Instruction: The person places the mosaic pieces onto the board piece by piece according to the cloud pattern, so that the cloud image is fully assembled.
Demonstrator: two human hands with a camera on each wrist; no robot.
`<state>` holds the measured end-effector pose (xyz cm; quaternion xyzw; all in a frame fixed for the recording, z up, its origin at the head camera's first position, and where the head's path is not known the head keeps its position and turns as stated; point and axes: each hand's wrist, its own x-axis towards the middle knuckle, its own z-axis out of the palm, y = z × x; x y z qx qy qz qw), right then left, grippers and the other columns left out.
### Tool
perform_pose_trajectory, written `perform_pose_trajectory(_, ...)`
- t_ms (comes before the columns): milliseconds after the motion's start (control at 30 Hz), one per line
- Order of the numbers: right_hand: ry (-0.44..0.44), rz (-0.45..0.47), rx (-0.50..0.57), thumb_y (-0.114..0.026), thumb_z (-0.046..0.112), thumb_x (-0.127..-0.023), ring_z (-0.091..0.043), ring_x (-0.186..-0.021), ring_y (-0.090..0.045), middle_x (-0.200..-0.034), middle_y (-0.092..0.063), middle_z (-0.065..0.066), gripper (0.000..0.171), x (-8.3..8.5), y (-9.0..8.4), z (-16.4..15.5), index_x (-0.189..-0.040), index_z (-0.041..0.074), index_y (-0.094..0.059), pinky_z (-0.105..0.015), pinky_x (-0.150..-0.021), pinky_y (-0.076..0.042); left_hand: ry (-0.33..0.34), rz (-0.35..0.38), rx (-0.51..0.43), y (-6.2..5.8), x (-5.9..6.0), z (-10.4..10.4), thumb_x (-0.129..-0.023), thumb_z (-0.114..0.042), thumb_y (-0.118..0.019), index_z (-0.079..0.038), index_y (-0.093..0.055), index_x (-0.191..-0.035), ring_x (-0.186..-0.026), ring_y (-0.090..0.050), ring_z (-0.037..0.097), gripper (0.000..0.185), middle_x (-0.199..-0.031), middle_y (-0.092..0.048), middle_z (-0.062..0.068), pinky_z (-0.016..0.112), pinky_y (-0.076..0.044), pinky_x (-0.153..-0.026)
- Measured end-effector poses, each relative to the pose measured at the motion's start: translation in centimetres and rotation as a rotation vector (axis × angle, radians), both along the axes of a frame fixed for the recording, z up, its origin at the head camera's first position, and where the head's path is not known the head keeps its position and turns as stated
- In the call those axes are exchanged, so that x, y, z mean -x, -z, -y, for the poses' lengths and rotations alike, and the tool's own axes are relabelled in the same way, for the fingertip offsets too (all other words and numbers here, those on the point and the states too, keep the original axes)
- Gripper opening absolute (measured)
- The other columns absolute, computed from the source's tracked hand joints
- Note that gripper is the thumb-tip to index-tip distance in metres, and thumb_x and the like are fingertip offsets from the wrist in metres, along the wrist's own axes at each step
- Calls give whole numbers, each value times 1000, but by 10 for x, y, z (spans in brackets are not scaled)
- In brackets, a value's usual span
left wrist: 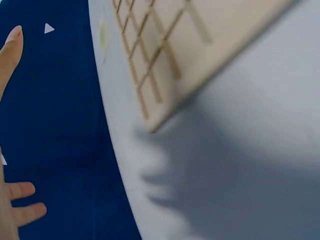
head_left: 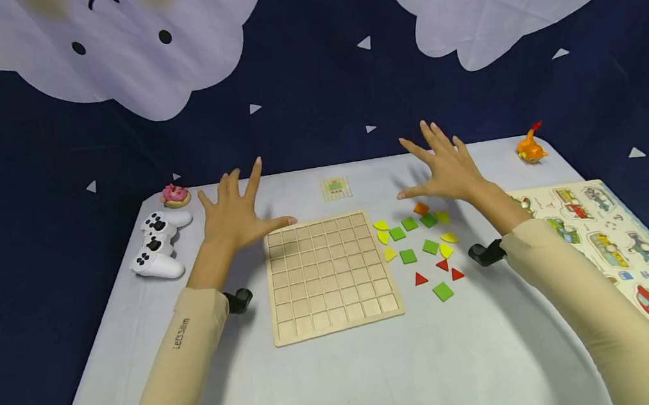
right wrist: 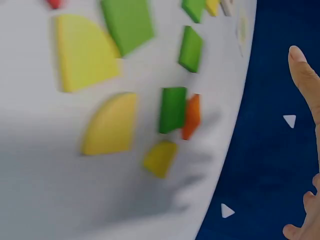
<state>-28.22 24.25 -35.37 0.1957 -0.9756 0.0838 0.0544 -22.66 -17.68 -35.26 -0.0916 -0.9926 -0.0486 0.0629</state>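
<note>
Both hands hover above the table with fingers spread and nothing held. My left hand (head_left: 234, 213) is nearest the far left corner of a wooden grid board (head_left: 330, 273), which also shows in the left wrist view. Over the far side of the loose pieces is my right hand (head_left: 446, 169). Right of the board lie several green squares (head_left: 408, 257), yellow quarter-rounds (head_left: 446, 251), red triangles (head_left: 420, 278) and an orange square (head_left: 421, 209). In the right wrist view, the orange piece (right wrist: 191, 117) touches or overlaps a green one. A small pattern card (head_left: 336, 187) lies behind the board.
At the left stand a white game controller (head_left: 160, 246) and a pink donut-like toy (head_left: 175, 195). An orange figurine (head_left: 531, 146) stands at the far right, behind a picture puzzle board (head_left: 624, 247). A dark cloth with clouds (head_left: 313, 68) hangs behind the table.
</note>
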Motion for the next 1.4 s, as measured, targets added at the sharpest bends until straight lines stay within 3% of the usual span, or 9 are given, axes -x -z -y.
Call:
perform_pose_trajectory(200, -24, 14, 28, -75, 69, -71, -44, -148, -18, -165, -10, -18, 106, -11, 15, -4, -157, 29, -30, -69, -108, -22, 47, -92, 5, 16, -17, 8, -67, -88, -57, -36, 5, -159, -123, -47, 41, 123, -142, -43, 22, 64, -33, -98)
perform_pose_trajectory(333, -42, 32, 43, -76, 67, -72, -44, -144, -26, -161, -21, -18, 101, -18, 24, -3, -155, 28, -34, -67, -106, -27, 69, -107, -19, 24, -26, 12, -67, -86, -60, -29, -5, -161, -110, -52, 39, 123, -132, -50, 20, 58, -40, -88)
perform_pose_trajectory(467, -78, 4, 46, -78, 63, -72, -40, -135, -37, -152, -34, -20, 96, -23, 32, -3, -152, 24, -41, -59, -97, -37, 81, -85, -33, 31, -34, 16, -67, -86, -61, -30, -3, -161, -104, -54, 36, 123, -125, -51, 18, 54, -42, -83)
perform_pose_trajectory(800, -50, -1, 75, -81, 48, -77, -32, -107, -49, -126, -51, -17, 74, -32, 44, -12, -140, 15, -58, -48, -83, -42, 99, 3, -59, 46, -48, 29, -67, -90, -57, -34, 0, -160, -89, -52, 31, 122, -114, -50, 15, 45, -40, -74)
perform_pose_trajectory(1100, 6, 36, 74, -79, 43, -82, -29, -92, -52, -107, -57, -15, 58, -31, 52, -17, -126, 6, -68, -45, -75, -45, 133, 47, -112, 56, -56, 37, -67, -88, -59, -38, -13, -159, -66, -48, 22, 114, -103, -54, 6, 36, -40, -63)
perform_pose_trajectory(1233, 18, 48, 69, -79, 42, -81, -27, -87, -51, -103, -57, -15, 57, -31, 54, -18, -123, 5, -70, -42, -70, -45, 157, 149, -180, 59, -57, 38, -67, -83, -66, -37, -19, -158, -65, -47, 19, 112, -102, -51, 4, 32, -39, -59)
perform_pose_trajectory(1400, 24, 75, 70, -79, 40, -82, -25, -84, -50, -100, -57, -14, 52, -31, 53, -17, -119, 4, -72, -39, -66, -43, 142, 278, -267, 64, -58, 40, -66, -76, -75, -38, -26, -157, -72, -46, 18, 110, -101, -47, 3, 32, -39, -61)
